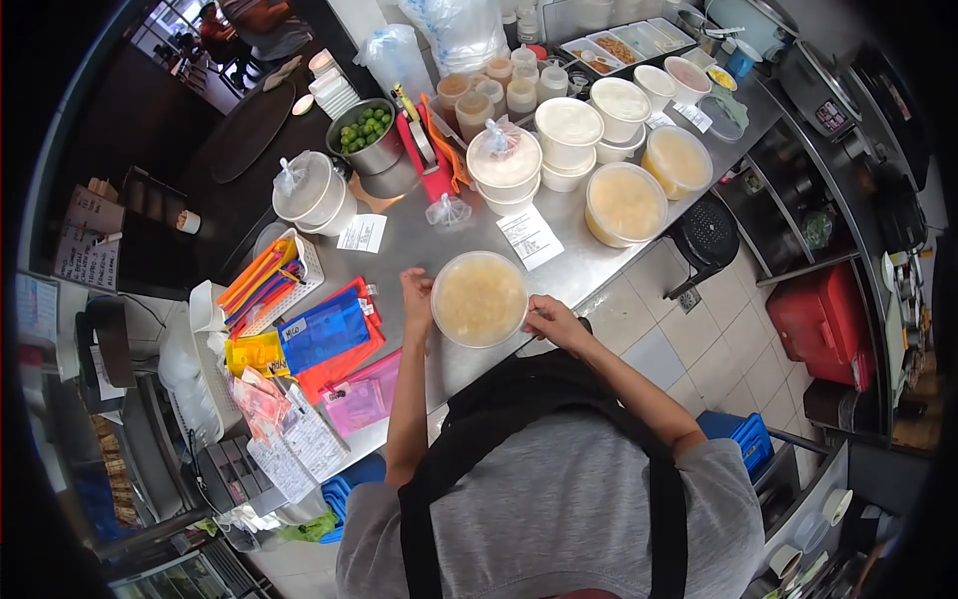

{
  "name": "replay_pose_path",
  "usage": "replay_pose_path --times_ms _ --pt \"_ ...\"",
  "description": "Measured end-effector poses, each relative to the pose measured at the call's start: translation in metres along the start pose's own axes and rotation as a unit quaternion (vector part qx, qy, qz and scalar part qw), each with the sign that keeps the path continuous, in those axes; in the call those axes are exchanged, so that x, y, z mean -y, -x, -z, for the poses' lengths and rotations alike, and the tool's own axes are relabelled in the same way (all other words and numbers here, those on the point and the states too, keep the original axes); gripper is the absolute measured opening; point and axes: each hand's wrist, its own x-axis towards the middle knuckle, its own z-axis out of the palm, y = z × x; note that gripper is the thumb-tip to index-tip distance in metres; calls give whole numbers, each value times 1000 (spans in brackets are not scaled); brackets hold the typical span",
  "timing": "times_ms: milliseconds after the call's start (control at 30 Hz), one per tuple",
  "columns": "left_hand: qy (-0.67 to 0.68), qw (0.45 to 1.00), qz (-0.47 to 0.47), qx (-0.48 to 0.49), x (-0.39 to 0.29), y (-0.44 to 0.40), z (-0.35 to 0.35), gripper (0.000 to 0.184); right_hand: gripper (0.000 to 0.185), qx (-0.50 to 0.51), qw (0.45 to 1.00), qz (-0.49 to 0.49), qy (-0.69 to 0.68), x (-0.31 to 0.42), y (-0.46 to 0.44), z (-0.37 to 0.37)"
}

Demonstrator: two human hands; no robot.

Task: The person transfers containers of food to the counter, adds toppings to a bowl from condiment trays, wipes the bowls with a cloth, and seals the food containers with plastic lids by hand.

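My left hand (417, 298) and my right hand (552, 321) hold a round lidded container (480, 299) with pale yellowish contents between them, over the front edge of the steel table (454, 375). The fingers of each hand close on its rim from opposite sides. Just beyond it lies a printed slip (530, 238). To the right stand two similar containers (626, 205) with pale yellow contents. Stacked white tubs (504, 162) stand behind, a small knotted bag on the top lid.
Colored pouches (324, 332) and a basket of pens (269, 283) lie left. A steel bowl of green limes (363, 134), a red tape dispenser (424, 158) and sauce bottles (496, 93) stand farther back. A black stool (705, 235) is right. People (264, 28) appear top left.
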Motion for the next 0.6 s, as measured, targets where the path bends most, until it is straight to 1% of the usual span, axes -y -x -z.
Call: replay_pose_path --times_ms 33,133,167,233,333,367,433,467,533,567,600 --pt "-32 999 -15 -9 -1 1 2 20 10 -16 1000 13 19 -3 1 -2" --pt "-35 990 -133 -12 -2 0 2 20 14 -92 978 98 157 -21 3 3" --pt "36 997 -68 18 -14 5 -1 25 19 -63 992 65 83 -21 7 5" --pt "178 979 64 73 -37 23 -7 40 33 2 998 -4 -65 -19 18 6" --pt "282 935 208 57 -44 48 -17 64 56 48 991 105 -69 11 29 -27" --pt "291 936 189 51 -42 56 -19 64 64 62 991 95 -74 10 22 -33" --pt "307 939 150 38 -37 70 -22 66 60 23 995 74 -69 9 2 -38" --pt "272 953 131 37 -35 78 -24 66 59 4 996 63 -65 14 -8 -39" --pt "200 975 94 36 -33 94 -27 67 56 -18 997 74 -35 26 -24 -36" --pt "182 977 107 25 -32 101 -28 66 54 -29 996 80 -19 33 -31 -33" --pt "165 979 120 14 -31 108 -29 65 52 -34 995 89 33 36 -40 -27"
